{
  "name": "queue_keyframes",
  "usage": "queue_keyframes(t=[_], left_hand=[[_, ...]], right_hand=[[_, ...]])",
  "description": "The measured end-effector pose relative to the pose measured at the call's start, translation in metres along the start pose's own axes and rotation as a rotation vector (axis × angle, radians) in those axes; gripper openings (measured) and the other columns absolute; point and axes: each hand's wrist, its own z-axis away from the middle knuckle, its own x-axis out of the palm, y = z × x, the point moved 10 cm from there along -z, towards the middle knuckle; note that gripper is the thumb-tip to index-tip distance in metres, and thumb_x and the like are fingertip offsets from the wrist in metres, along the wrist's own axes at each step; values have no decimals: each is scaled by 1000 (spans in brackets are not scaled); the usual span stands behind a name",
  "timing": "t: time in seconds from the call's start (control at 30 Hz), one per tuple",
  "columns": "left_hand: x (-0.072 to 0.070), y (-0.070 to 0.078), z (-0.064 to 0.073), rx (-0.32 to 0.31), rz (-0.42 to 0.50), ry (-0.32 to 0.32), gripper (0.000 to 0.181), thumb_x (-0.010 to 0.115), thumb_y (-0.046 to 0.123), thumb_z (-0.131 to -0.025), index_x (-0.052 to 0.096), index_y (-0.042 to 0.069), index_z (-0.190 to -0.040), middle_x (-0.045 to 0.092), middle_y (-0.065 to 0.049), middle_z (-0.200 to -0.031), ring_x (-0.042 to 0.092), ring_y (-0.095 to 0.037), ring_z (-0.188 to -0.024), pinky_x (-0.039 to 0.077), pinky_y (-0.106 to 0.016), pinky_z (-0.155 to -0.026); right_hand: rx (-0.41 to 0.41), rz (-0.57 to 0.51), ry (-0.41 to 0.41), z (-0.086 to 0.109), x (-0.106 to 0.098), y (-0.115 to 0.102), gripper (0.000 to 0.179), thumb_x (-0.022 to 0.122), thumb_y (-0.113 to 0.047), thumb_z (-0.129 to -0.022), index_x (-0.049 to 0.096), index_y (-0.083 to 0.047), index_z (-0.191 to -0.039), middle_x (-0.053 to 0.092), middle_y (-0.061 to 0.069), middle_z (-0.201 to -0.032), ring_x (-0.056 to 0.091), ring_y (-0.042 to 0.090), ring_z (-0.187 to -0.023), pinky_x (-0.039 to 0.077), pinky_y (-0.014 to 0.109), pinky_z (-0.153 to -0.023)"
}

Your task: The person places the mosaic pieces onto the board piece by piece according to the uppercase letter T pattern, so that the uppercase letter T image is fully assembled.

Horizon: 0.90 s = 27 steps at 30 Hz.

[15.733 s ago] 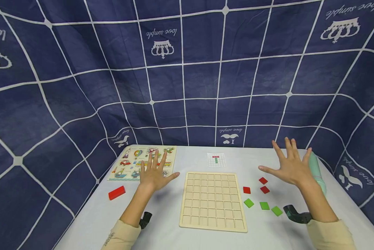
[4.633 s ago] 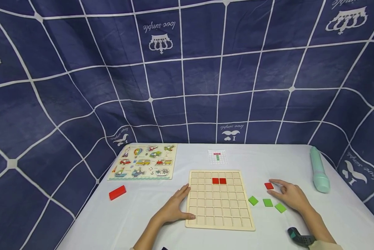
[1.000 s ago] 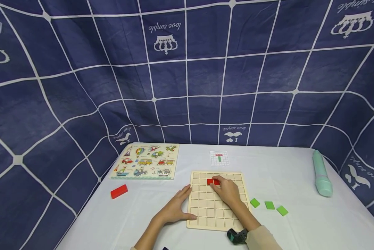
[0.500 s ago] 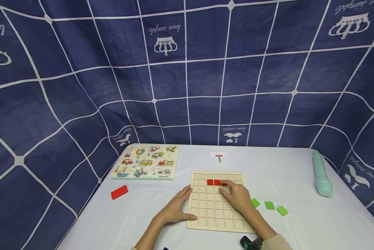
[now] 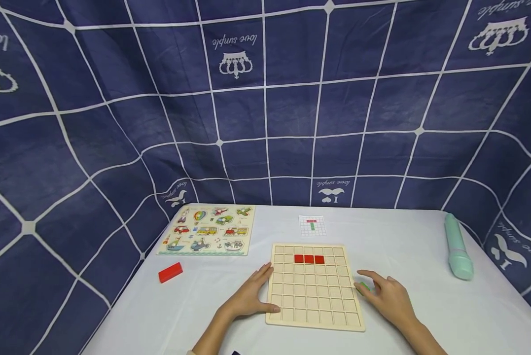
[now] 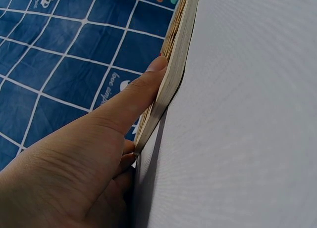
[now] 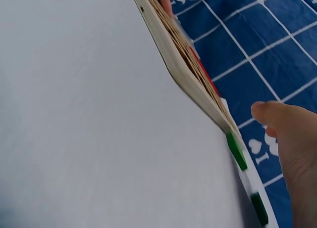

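My left hand rests at the left edge of a wooden grid board, its fingers along the side and its thumb over the near left corner. In the left wrist view the thumb lies straight on the board's rim. Three red square tiles sit side by side in the board's second row from the back. Right of the board, my right hand has thumb and index finger spread around a green tile. The right wrist view shows the thumb apart from the green tiles.
A small card with a printed T pattern lies behind the board. To the back left is a picture puzzle board, with a red block in front of it. A mint-green bottle-shaped object lies at the far right.
My right hand has let go of the third red tile, now flat in the row, and moved right and nearer to the green tiles, covering some. My left hand has stayed on the board.
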Motion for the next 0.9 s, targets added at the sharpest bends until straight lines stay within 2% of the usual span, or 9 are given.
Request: queue_keyframes(t=[0.03, 0.07, 0.4, 0.9], left_hand=[[0, 0, 0, 0, 1, 0, 112, 73, 62, -61, 25, 6, -146, 17, -6, -153, 16, -29, -138, 20, -50, -108], [-1, 1, 0, 0, 2, 1, 112, 73, 62, -61, 25, 6, -146, 17, -6, -153, 16, -29, -138, 20, -50, -108], [0, 0, 0, -11, 3, -8, 112, 73, 62, -62, 25, 6, -146, 17, -5, -153, 16, -29, -138, 20, -50, -108], [0, 0, 0, -14, 0, -3, 112, 73, 62, -62, 25, 7, -146, 17, -4, -153, 16, -29, -138, 21, -51, -108]], right_hand=[[4, 0, -1, 2, -3, 3, 37, 83, -29, -63, 70, -17, -97, 20, -23, -47, 15, -3, -43, 21, 18, -42], [4, 5, -2, 4, -5, 6, 38, 83, -30, -63, 70, -18, -97, 20, -23, -47, 15, -3, -43, 20, 17, -42], [2, 9, -22, 8, -5, 13, 39, 82, -35, -65, 71, -18, -98, 21, -24, -48, 16, -2, -44, 18, 17, -42], [104, 73, -186, 15, 11, 24, 47, 75, -52, -67, 73, -17, -98, 21, -16, -46, 16, 3, -46, 18, 20, -43]])
